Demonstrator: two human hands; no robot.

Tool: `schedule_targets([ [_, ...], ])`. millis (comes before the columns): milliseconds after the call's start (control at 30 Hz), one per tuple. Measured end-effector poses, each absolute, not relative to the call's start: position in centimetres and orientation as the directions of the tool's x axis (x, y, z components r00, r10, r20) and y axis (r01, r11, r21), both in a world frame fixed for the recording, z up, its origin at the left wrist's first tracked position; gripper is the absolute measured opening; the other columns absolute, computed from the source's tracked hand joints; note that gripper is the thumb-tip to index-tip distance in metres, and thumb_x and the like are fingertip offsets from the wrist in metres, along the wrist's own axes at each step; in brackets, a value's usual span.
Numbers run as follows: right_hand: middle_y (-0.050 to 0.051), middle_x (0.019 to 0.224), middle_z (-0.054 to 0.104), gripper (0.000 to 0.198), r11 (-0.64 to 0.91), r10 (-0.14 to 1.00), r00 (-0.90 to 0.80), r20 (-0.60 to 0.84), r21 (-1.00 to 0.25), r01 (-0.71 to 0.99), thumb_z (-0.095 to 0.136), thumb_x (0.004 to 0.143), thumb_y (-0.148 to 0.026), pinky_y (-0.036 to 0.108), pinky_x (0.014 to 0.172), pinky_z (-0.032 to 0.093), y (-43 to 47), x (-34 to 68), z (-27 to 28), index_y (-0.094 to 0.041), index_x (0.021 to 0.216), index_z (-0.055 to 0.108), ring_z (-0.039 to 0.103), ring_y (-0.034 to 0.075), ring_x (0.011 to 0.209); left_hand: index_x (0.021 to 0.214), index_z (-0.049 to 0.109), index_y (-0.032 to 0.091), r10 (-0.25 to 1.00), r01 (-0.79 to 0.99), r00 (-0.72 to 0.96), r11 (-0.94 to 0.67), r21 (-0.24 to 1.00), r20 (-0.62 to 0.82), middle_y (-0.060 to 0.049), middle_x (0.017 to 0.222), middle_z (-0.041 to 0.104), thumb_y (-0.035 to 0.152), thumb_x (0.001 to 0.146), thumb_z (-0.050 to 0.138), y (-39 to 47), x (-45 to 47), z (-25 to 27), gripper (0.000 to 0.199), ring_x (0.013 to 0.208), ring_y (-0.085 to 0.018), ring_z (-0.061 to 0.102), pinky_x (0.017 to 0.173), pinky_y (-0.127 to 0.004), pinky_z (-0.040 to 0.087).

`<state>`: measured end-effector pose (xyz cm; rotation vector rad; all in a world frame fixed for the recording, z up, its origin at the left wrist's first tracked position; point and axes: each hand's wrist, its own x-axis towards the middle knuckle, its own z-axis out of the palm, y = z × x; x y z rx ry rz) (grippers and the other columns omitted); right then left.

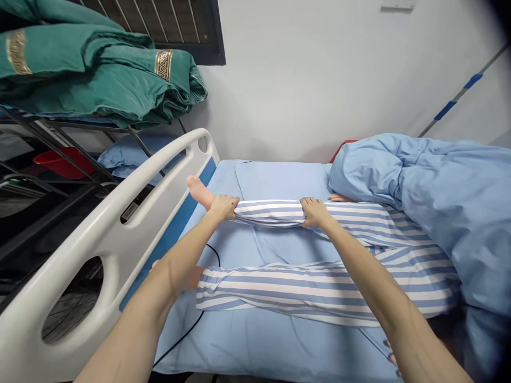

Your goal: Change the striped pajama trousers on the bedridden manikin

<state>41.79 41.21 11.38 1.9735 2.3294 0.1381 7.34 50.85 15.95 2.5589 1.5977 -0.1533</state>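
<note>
A person lies on the bed in blue-and-white striped trousers (287, 287), legs stretched toward the footboard. My left hand (225, 206) is wrapped round the lower end of the far trouser leg (271, 210), just above the bare foot (199, 191). Around the knee part of that same leg closes my right hand (314, 211), its thumb on the near side. The far leg looks slightly raised above the sheet, with shadow beneath it. The near leg lies flat, its foot mostly hidden behind my left forearm.
A white footboard (91, 223) with cut-out handles borders the left side. A blue quilt (439, 191) covers the person's upper body, with one hand (339, 197) showing at its edge. A black cable (181, 338) runs over the sheet. Green bedding (99, 74) sits on a rack.
</note>
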Motion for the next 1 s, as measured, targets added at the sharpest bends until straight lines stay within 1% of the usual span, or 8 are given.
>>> schedule_targets([
  [233,0.019,0.126,0.056,0.074,0.145,0.989,-0.137,-0.057,0.156,0.977,0.079,0.059,-0.033,0.043,0.094,0.037,41.9,40.9,8.4,-0.014,0.123,0.049,0.049,0.036,0.115,0.111,0.059,0.024,0.836,0.853,0.479,-0.515,-0.082,-0.269,-0.014,0.105,0.069,0.038,0.069,0.069,50.9,7.3,11.7,0.046,0.097,-0.031,0.065,0.088,-0.041,0.043],
  [433,0.021,0.126,0.055,0.076,0.140,0.990,-0.133,-0.053,0.156,0.978,0.077,0.062,-0.032,0.044,0.096,0.034,42.1,40.8,7.6,-0.012,0.129,0.047,0.048,0.036,0.115,0.119,0.056,0.021,0.798,0.815,0.526,-0.572,-0.093,-0.295,-0.015,0.113,0.067,0.027,0.073,0.062,52.0,7.1,9.7,0.047,0.098,-0.029,0.065,0.089,-0.039,0.042],
  [600,0.021,0.130,0.055,0.088,0.150,0.988,-0.140,-0.071,0.162,0.975,0.074,0.066,-0.030,0.046,0.098,0.035,41.9,40.9,7.9,-0.012,0.143,0.036,0.048,0.036,0.117,0.123,0.055,0.022,0.758,0.778,0.564,-0.621,-0.099,-0.327,-0.013,0.123,0.064,0.034,0.075,0.063,53.3,6.2,9.8,0.050,0.108,-0.028,0.060,0.096,-0.038,0.040],
  [700,0.022,0.142,0.048,0.094,0.144,0.988,-0.132,-0.085,0.159,0.977,0.075,0.066,-0.030,0.053,0.105,0.032,41.3,40.8,8.1,-0.015,0.148,0.030,0.042,0.038,0.128,0.130,0.052,0.024,0.768,0.788,0.549,-0.607,-0.100,-0.331,-0.012,0.126,0.062,0.036,0.075,0.063,53.6,5.4,10.0,0.058,0.111,-0.028,0.058,0.098,-0.037,0.039],
  [800,0.022,0.156,0.032,0.099,0.102,0.994,-0.095,-0.058,0.148,0.984,0.074,0.069,-0.036,0.062,0.110,0.024,40.0,40.5,8.1,-0.017,0.152,0.025,0.026,0.043,0.142,0.140,0.046,0.024,0.789,0.797,0.557,-0.595,-0.100,-0.258,-0.014,0.132,0.057,0.033,0.076,0.063,53.1,4.4,10.2,0.067,0.119,-0.031,0.051,0.103,-0.039,0.038],
  [867,0.021,0.159,0.026,0.094,0.055,0.998,-0.054,-0.012,0.094,0.994,0.071,0.073,-0.040,0.063,0.112,0.021,38.3,40.2,8.2,-0.017,0.153,0.025,0.018,0.044,0.146,0.146,0.041,0.022,0.826,0.823,0.549,-0.561,-0.092,-0.130,-0.015,0.140,0.051,0.027,0.077,0.061,51.8,3.7,10.4,0.072,0.128,-0.033,0.045,0.108,-0.042,0.034],
  [933,0.020,0.158,0.029,0.088,0.080,0.997,-0.080,0.003,-0.024,0.997,0.067,0.077,-0.044,0.059,0.114,0.022,35.8,39.8,8.4,-0.017,0.152,0.029,0.019,0.043,0.146,0.148,0.038,0.019,0.866,0.867,0.498,-0.496,-0.043,0.043,-0.018,0.145,0.044,0.023,0.080,0.056,49.5,3.1,10.6,0.071,0.134,-0.034,0.039,0.113,-0.044,0.030],
  [1000,0.017,0.155,0.037,0.082,0.177,0.984,-0.179,0.003,-0.192,0.965,0.064,0.080,-0.049,0.051,0.114,0.028,32.6,39.3,8.7,-0.019,0.150,0.034,0.028,0.038,0.144,0.147,0.039,0.014,0.885,0.894,0.430,-0.445,0.053,0.177,-0.019,0.145,0.044,0.022,0.083,0.049,46.2,2.5,10.6,0.066,0.136,-0.033,0.038,0.114,-0.044,0.030],
])
